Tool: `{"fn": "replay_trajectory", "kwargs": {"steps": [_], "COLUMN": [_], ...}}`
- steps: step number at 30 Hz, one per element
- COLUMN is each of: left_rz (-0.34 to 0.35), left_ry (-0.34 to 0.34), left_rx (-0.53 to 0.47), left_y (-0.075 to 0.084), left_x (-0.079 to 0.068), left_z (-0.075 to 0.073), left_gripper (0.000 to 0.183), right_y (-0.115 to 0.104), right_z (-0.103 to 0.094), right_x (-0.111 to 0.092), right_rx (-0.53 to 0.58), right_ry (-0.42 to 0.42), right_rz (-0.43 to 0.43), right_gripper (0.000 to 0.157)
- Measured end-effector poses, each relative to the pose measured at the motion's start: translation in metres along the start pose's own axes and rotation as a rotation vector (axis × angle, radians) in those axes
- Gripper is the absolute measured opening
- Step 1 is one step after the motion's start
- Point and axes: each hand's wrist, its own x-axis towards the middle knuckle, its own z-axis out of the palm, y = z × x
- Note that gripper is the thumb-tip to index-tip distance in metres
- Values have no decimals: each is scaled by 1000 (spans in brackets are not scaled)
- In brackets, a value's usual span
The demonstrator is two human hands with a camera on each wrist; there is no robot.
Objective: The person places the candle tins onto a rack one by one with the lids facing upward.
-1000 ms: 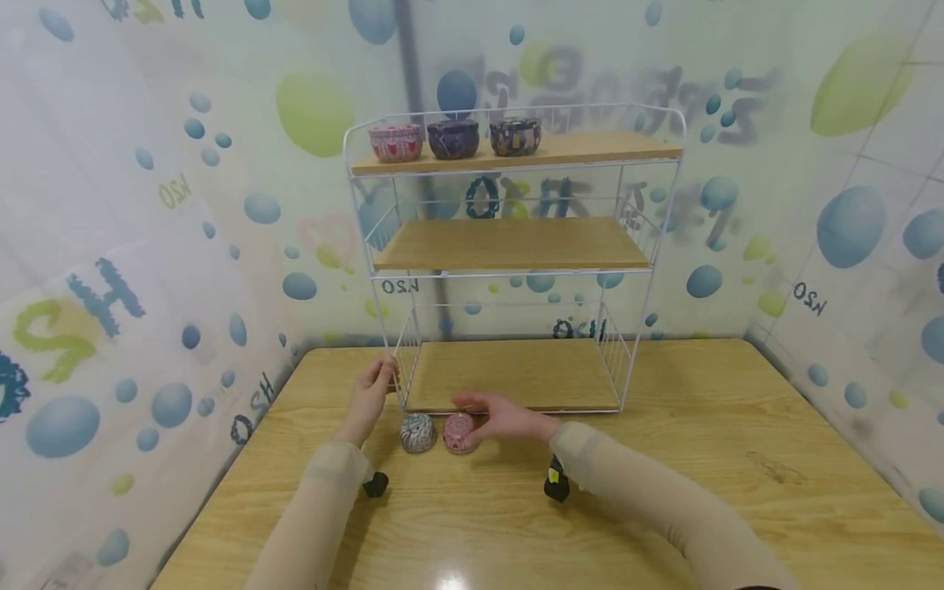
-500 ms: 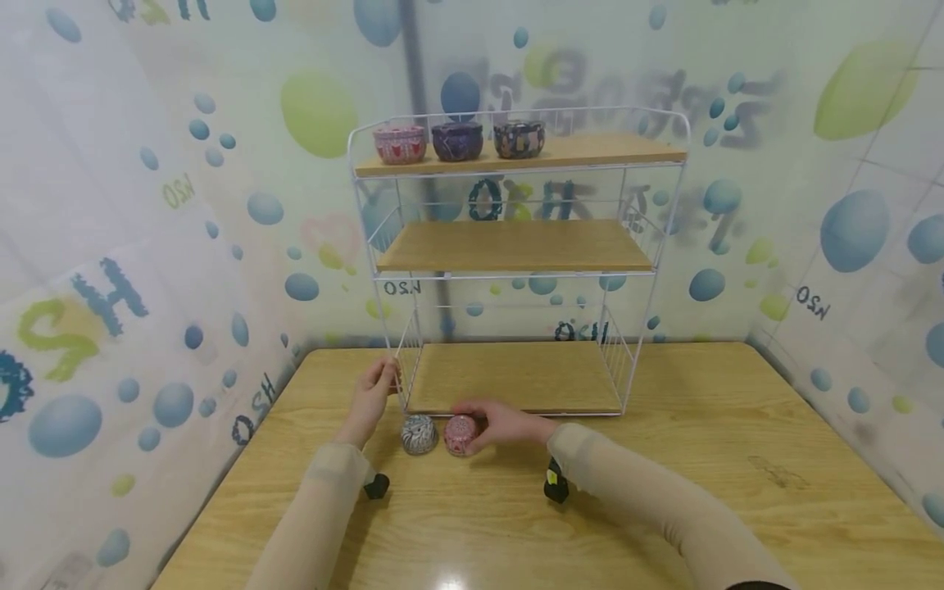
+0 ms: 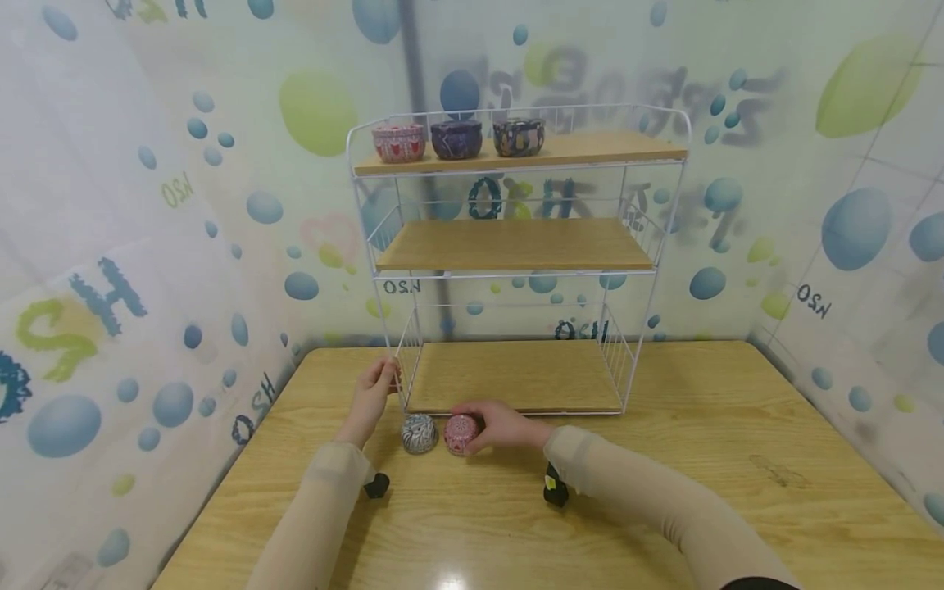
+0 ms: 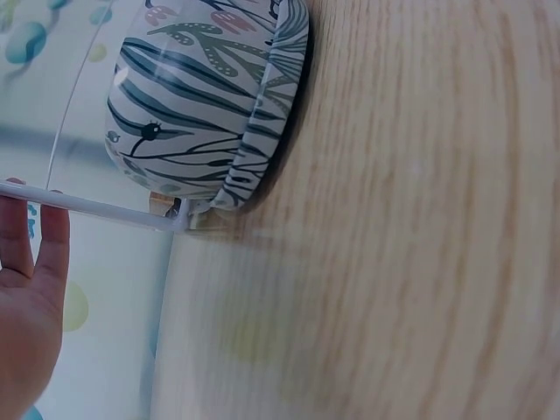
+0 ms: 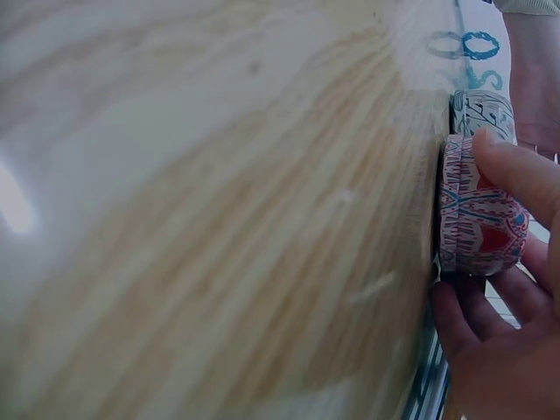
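Note:
My right hand (image 3: 507,426) holds a small round pink patterned tin (image 3: 460,433) on the table, thumb on the near side and fingers on the far side. In the right wrist view, red heart shapes show on the tin (image 5: 486,210), and its wide rim is against the tabletop. Just left of it, a black-and-white patterned tin (image 3: 419,433) also sits rim down; its leaf-like pattern shows in the left wrist view on the tin (image 4: 197,96). My left hand (image 3: 374,395) grips the front left post of a white wire shelf rack (image 3: 516,273), low down.
On the rack's top board (image 3: 605,148) stand a pink tin (image 3: 399,144), a dark purple tin (image 3: 456,140) and a dark multicoloured tin (image 3: 519,138). Below are a middle board (image 3: 516,244) and a bottom board (image 3: 516,373). The wooden table (image 3: 701,475) extends to both sides.
My right hand has closed in on the pink tin, its thumb and fingers now against it. The left hand stays on the post, and both tins on the table stay put.

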Motion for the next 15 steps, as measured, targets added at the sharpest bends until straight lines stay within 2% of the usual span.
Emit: {"fn": "replay_trajectory", "kwargs": {"steps": [15], "left_rz": [-1], "left_ry": [-8], "left_rx": [17], "left_y": [2], "left_x": [-1], "left_z": [-2], "left_gripper": [29], "right_y": [-6], "right_z": [-1], "right_x": [-3], "right_rx": [-18], "right_ry": [-1], "right_rz": [15], "right_gripper": [67]}}
